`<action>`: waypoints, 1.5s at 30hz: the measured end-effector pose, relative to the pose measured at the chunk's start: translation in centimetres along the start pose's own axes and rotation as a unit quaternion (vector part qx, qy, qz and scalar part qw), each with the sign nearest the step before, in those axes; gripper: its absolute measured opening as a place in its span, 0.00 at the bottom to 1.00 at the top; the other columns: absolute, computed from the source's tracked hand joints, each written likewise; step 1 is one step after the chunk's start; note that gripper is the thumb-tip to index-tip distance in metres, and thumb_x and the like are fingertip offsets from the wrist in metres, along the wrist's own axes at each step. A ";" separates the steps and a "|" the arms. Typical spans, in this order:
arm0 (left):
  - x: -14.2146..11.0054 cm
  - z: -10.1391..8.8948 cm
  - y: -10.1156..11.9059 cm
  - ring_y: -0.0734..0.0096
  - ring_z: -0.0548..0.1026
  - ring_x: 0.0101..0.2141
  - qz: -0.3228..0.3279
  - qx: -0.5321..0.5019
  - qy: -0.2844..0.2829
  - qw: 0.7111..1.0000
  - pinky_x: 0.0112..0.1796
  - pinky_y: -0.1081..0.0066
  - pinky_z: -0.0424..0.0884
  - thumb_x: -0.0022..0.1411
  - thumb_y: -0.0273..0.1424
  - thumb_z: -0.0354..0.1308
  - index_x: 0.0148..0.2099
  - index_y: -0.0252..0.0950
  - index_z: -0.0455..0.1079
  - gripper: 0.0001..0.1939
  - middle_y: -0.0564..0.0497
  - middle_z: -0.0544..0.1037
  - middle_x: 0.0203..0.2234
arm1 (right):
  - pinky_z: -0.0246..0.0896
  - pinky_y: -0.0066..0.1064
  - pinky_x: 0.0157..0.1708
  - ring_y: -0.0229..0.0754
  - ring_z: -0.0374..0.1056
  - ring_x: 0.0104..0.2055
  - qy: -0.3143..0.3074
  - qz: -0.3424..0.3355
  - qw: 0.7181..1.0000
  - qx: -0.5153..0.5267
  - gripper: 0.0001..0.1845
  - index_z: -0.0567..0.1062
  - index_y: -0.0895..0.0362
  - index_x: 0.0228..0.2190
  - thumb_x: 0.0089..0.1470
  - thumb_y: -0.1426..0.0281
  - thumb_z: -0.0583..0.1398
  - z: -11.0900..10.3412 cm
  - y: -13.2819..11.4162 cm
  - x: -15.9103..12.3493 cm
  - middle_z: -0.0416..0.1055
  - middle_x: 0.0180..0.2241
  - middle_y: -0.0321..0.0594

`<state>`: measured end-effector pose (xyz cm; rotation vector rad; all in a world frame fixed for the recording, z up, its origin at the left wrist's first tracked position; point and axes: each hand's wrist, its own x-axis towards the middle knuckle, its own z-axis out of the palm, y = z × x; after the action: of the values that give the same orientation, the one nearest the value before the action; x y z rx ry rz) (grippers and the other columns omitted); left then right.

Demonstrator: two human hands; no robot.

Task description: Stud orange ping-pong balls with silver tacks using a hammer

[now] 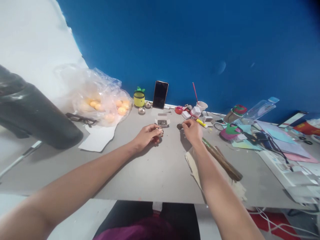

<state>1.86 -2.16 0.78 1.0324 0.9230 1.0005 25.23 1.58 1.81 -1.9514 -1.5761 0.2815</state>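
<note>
My left hand (pixel 147 137) is closed around a shiny metallic ball (pixel 160 132), holding it just above the grey table. In front of that hand lies a small open box (pixel 162 123) filled with little shiny metal pieces, too small to make out. My right hand (pixel 192 130) is pinched, with a small dark object (pixel 179 126) at its fingertips; its kind is unclear. Near the right hand lies a yellow tube (pixel 201 123). Two more shiny balls, one of them the nearer ball (pixel 141 110), sit at the back.
A dark bottle (pixel 47 116) leans in at left, with a clear bag of orange balls (pixel 100 103) behind it. A phone (pixel 160 94) stands against the wall. Under my right forearm lie a cloth (pixel 193 163) and a brown stick (pixel 225 163). Papers and cables crowd the right.
</note>
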 end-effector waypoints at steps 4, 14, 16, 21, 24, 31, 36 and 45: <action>0.2 0.0 0.0 0.75 0.73 0.21 -0.002 -0.032 0.013 0.999 0.23 0.72 0.71 0.55 0.39 0.72 0.39 0.34 0.71 0.18 0.51 0.76 0.29 | 0.63 0.33 0.38 0.47 0.75 0.39 -0.030 -0.022 0.999 -0.014 0.09 0.81 0.51 0.36 0.58 0.65 0.60 0.9 -0.4 -0.6 0.81 0.36 0.38; -0.2 0.3 0.3 0.74 0.74 0.23 0.014 0.004 0.029 0.999 0.25 0.70 0.74 0.55 0.36 0.71 0.44 0.35 0.72 0.18 0.52 0.75 0.29 | 0.63 0.32 0.39 0.46 0.75 0.40 -0.065 -0.060 0.995 -0.036 0.08 0.81 0.51 0.35 0.58 0.67 0.60 1.6 -0.3 -0.9 0.82 0.37 0.40; 0.3 0.0 0.0 0.74 0.75 0.24 0.037 -0.004 0.068 0.997 0.25 0.71 0.74 0.54 0.36 0.72 0.42 0.34 0.72 0.18 0.52 0.75 0.29 | 0.63 0.32 0.40 0.45 0.75 0.40 -0.065 -0.068 0.995 -0.027 0.08 0.81 0.52 0.35 0.58 0.67 0.60 1.6 -0.3 -0.9 0.82 0.37 0.40; 1.8 -1.1 -0.8 0.73 0.74 0.22 0.066 -0.046 0.131 0.988 0.21 0.73 0.72 0.54 0.39 0.72 0.43 0.35 0.69 0.21 0.51 0.76 0.29 | 0.64 0.31 0.41 0.43 0.75 0.38 -0.078 -0.114 0.990 0.037 0.09 0.81 0.54 0.36 0.58 0.68 0.59 1.9 -0.5 -1.2 0.82 0.36 0.39; 1.9 -1.3 -1.0 0.75 0.74 0.22 0.066 -0.044 0.118 0.990 0.21 0.74 0.71 0.56 0.40 0.70 0.42 0.35 0.69 0.19 0.50 0.77 0.30 | 0.65 0.32 0.41 0.43 0.74 0.38 -0.077 -0.123 0.988 0.061 0.11 0.82 0.54 0.37 0.58 0.68 0.59 1.9 -1.5 -1.1 0.82 0.37 0.39; 1.6 -1.2 -1.1 0.76 0.74 0.21 0.078 -0.019 0.082 0.993 0.21 0.74 0.71 0.56 0.43 0.70 0.40 0.34 0.70 0.20 0.50 0.78 0.30 | 0.66 0.37 0.45 0.49 0.76 0.44 -0.124 -0.199 0.968 -0.088 0.12 0.84 0.51 0.38 0.61 0.67 0.59 2.0 -7.3 0.0 0.82 0.42 0.44; 1.7 -1.3 -1.2 0.76 0.73 0.20 0.075 -0.018 0.078 0.994 0.21 0.74 0.71 0.56 0.43 0.70 0.40 0.34 0.70 0.20 0.50 0.78 0.28 | 0.68 0.41 0.45 0.56 0.77 0.47 -0.161 -0.158 0.951 -0.210 0.11 0.84 0.54 0.40 0.59 0.65 0.62 3.1 -9.6 1.0 0.81 0.44 0.54; 1.4 -1.4 -1.1 0.76 0.73 0.21 0.082 -0.023 0.071 0.994 0.21 0.74 0.71 0.55 0.46 0.70 0.40 0.34 0.70 0.22 0.50 0.77 0.28 | 0.70 0.38 0.45 0.53 0.78 0.48 -0.196 -0.125 0.947 -0.222 0.14 0.83 0.56 0.41 0.54 0.66 0.66 4.0 -10.3 2.5 0.81 0.44 0.52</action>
<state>1.22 -0.66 -0.76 1.0214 0.9378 1.2405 15.47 6.36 5.11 -2.0754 -2.2912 0.2328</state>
